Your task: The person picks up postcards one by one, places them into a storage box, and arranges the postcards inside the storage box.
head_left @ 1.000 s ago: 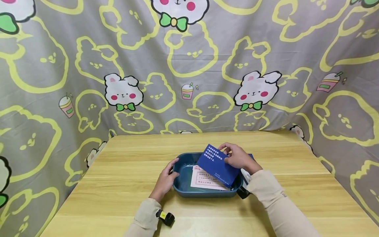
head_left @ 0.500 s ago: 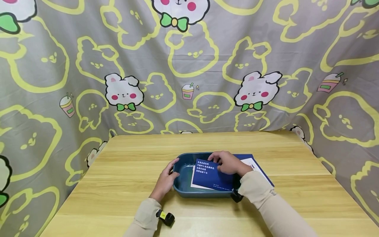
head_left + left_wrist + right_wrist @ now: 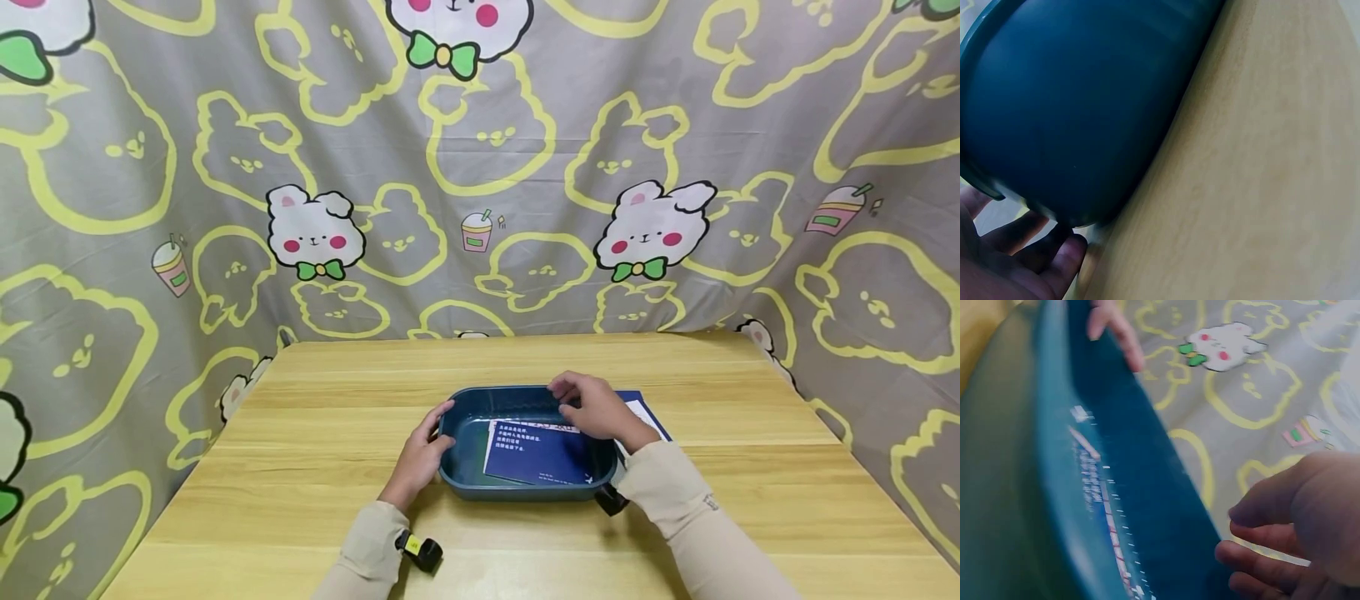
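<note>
A dark teal plastic tub stands on the table, its long side facing me. My left hand holds its left end, thumb at the rim and fingers around the outside; the left wrist view shows the fingers against the tub wall. Inside lies a blue card with white printed characters, over a pale printed card whose upper edge shows. Above the tub's right end hovers my right hand, fingers loosely bent with nothing in them. In the right wrist view its fingertips are near the tub's rim.
To the right of the tub, partly behind my right forearm, a blue sheet and a white printed one lie on the wooden table. A grey patterned curtain encloses the back and sides.
My right hand has lowered the blue card into the tub and let it go, then drawn up and to the right. My left hand has stayed at the tub's left end.
</note>
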Demonstrator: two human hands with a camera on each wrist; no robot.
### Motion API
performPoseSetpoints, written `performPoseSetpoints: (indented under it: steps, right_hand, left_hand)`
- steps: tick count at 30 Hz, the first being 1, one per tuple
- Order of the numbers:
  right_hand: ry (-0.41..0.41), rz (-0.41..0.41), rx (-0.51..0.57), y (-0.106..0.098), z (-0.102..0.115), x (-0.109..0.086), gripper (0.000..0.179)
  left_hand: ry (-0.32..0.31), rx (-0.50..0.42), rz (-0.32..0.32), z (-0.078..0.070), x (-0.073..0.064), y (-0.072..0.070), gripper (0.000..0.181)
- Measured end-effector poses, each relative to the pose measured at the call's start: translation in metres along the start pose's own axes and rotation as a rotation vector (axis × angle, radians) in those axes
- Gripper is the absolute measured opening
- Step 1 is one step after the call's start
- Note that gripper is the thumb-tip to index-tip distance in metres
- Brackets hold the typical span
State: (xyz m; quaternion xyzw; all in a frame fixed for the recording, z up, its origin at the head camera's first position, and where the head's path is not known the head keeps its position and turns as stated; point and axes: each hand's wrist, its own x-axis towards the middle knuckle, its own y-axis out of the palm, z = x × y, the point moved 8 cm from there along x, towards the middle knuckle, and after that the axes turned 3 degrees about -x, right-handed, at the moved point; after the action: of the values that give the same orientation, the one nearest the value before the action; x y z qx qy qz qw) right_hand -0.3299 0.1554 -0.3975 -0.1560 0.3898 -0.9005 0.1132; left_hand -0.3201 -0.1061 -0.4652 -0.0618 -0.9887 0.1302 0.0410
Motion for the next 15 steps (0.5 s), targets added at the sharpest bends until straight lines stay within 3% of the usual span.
performPoseSetpoints:
  steps: [5,9,12,15]
  right_hand:
    - [0.069,-0.215,0.076,-0.031,-0.02,-0.014,0.025]
    - [0.24,-0.324,0.067,-0.05,-0.053,-0.03,0.031]
    - [0.388,-0.293,-0.008,-0.055,-0.078,-0.044,0.039]
    - [0.497,-0.18,-0.092,-0.055,-0.097,-0.055,0.048]
  left_hand:
    - [-0.003,-0.011,0.0,-0.001,-0.002,-0.001,0.054]
    - [0.003,-0.009,-0.002,-0.001,-0.002,-0.002,0.054]
    - [0.0,-0.004,-0.001,0.0,-0.001,-0.001,0.054]
    - [-0.001,0.0,-0.003,0.0,-0.001,-0.001,0.054]
